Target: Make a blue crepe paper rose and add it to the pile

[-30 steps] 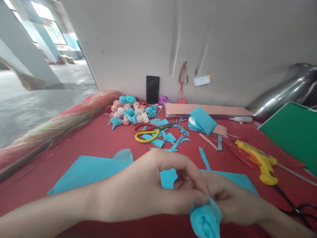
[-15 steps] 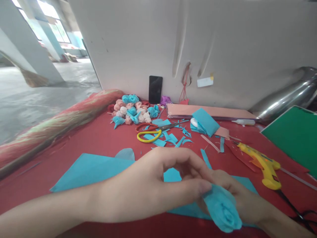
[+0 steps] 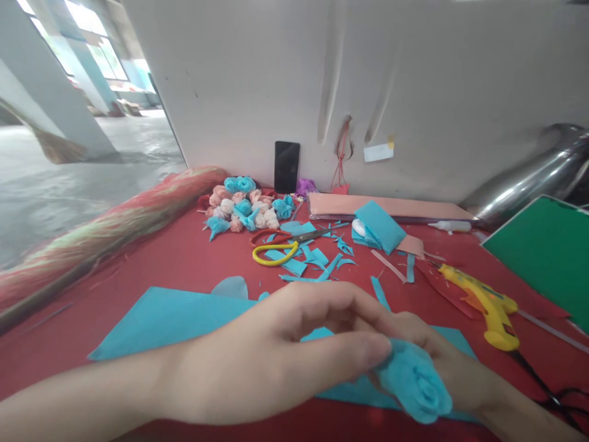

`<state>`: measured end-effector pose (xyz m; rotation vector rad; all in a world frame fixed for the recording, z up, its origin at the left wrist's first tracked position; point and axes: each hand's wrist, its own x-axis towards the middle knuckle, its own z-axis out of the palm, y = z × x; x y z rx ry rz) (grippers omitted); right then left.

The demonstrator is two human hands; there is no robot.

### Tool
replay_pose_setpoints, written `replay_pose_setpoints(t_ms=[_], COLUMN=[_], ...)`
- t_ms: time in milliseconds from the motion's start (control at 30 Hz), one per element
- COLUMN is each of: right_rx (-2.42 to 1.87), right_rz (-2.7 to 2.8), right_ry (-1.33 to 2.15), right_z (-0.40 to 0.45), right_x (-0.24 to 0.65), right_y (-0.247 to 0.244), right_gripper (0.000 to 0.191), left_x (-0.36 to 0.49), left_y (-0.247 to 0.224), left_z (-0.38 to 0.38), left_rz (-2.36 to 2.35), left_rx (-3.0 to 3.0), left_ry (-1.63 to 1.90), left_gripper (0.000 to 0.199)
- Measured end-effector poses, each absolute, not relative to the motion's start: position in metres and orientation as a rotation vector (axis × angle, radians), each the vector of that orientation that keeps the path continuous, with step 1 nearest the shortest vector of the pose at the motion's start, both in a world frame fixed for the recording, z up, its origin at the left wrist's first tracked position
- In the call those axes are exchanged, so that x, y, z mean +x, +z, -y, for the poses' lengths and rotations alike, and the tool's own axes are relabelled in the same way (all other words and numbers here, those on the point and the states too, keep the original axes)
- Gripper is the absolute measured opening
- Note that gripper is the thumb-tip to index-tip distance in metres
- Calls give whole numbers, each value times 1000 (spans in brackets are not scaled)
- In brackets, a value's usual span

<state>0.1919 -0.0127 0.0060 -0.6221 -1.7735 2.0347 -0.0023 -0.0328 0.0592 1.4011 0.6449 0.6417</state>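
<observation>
A blue crepe-paper rose [image 3: 418, 383] is held low at the right of centre, its spiral of petals facing down and right. My left hand [image 3: 294, 350] pinches the rose's base between thumb and fingers. Behind the flower, my right hand [image 3: 432, 353] also closes on its base, with its fingertips mostly hidden. Beneath both hands a large blue paper sheet [image 3: 170, 319] lies on the red table [image 3: 179, 258]. A rounded blue petal piece [image 3: 231, 287] rests at the sheet's back edge.
Scissors [image 3: 276, 253] lie among blue scraps. A pile of paper roses [image 3: 243, 207] and a phone [image 3: 286, 166] are at the back. Folded blue paper [image 3: 381, 227] is right of centre; a yellow glue gun [image 3: 492, 307] with a black cable and a green board [image 3: 543, 252] are further right.
The rose has turned slightly and risen a little between my hands, and more of its spiral shows. My left hand's knuckles are slightly lower. The whole view has shifted a little.
</observation>
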Motion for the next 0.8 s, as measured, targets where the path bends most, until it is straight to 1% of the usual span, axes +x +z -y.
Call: replay_pose_setpoints(t_ms=[100, 233, 533, 633, 733, 800], right_rx=[-516, -553, -568, -581, -582, -581], right_rz=[1706, 1678, 1666, 1723, 1853, 1903], right_ry=[1974, 1940, 1692, 1529, 1256, 1153], right_z=[11, 11, 16, 15, 14, 13], right_x=[192, 190, 187, 185, 184, 183], right_y=[-3, -7, -15, -12, -4, 0], right_gripper=[36, 39, 39, 36, 36, 36], left_x=[-1, 1, -2, -3, -4, -5], left_y=[54, 46, 37, 32, 30, 32], left_z=[32, 31, 28, 25, 24, 24], left_rz=[-595, -488, -513, -492, -549, -583], left_rx=[1276, 1159, 1278, 1266, 1302, 1338], left_ry=[673, 750, 831, 853, 842, 836], left_gripper=[12, 23, 26, 25, 27, 29])
